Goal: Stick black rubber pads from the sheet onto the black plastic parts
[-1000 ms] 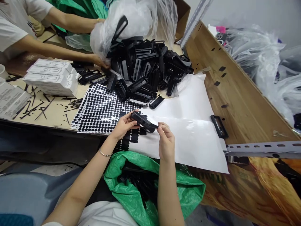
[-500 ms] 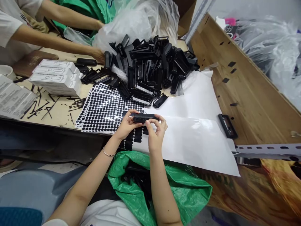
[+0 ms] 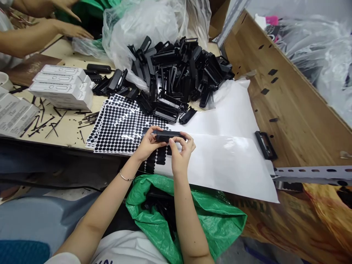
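Observation:
A long black plastic part [image 3: 168, 136] is gripped between both of my hands just above the table's front edge. My left hand [image 3: 146, 146] pinches its left end, and my right hand [image 3: 180, 154] closes over its right half with the thumb pressing on top. Under my hands lie sheets of black round stickers [image 3: 118, 126] and a large white backing sheet [image 3: 225, 154]. In my lap a green bag [image 3: 192, 216] holds more black parts.
A big pile of black plastic parts [image 3: 178, 77] spills from a clear plastic bag [image 3: 143, 29] at the back. White boxes [image 3: 63, 86] stand at the left. A wooden board [image 3: 288, 110] walls the right side. Another person's arms [image 3: 41, 33] reach in at the top left.
I have turned the black part level and brought my right hand up onto it. The other person's hands have pulled back from the pile toward the top left.

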Available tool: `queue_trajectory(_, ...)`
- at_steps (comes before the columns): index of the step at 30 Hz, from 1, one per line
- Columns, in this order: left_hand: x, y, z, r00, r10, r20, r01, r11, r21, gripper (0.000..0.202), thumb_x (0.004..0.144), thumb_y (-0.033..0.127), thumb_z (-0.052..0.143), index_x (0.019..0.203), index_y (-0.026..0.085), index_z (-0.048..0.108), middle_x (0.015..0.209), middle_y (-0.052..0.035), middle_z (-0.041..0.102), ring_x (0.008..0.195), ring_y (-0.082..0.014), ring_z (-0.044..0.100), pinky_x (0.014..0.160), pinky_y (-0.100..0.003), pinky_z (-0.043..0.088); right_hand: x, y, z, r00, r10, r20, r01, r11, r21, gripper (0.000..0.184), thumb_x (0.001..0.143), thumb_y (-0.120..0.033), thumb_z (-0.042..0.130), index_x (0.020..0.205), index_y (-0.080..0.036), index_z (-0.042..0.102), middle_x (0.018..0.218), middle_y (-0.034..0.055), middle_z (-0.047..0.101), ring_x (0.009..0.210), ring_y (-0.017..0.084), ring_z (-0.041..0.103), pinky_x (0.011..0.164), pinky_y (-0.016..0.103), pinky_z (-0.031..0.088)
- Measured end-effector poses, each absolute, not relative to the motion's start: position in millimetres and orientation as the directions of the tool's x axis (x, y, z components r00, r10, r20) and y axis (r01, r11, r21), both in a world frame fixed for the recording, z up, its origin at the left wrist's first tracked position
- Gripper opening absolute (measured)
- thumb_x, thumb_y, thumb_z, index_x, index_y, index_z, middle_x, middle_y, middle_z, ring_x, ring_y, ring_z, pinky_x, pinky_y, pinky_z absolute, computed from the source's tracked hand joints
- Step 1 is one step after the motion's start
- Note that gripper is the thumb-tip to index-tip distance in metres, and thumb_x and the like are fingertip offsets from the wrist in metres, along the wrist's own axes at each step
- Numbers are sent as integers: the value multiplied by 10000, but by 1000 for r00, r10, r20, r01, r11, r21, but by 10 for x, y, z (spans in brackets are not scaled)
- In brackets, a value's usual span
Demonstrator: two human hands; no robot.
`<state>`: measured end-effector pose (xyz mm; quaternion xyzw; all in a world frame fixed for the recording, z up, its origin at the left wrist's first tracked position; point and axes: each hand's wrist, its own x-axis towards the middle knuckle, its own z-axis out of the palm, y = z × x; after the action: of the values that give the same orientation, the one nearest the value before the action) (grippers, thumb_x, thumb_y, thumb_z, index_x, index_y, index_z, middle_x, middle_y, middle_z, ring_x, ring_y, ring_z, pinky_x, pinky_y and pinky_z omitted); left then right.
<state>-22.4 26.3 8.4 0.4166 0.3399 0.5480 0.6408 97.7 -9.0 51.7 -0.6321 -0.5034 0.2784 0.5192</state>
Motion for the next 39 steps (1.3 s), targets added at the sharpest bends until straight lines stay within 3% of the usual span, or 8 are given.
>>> queue_trajectory(39, -215, 274, 79, 169, 985, 27, -409, 45, 911, 526, 619, 273, 854, 1008, 231, 501, 850, 28, 653, 808, -122, 660, 822, -261, 526, 992, -40, 434, 353, 912, 210, 428, 42, -903, 140, 801, -394, 632, 760, -263, 665, 1180, 64, 530, 1202, 283, 356, 1068, 522, 287)
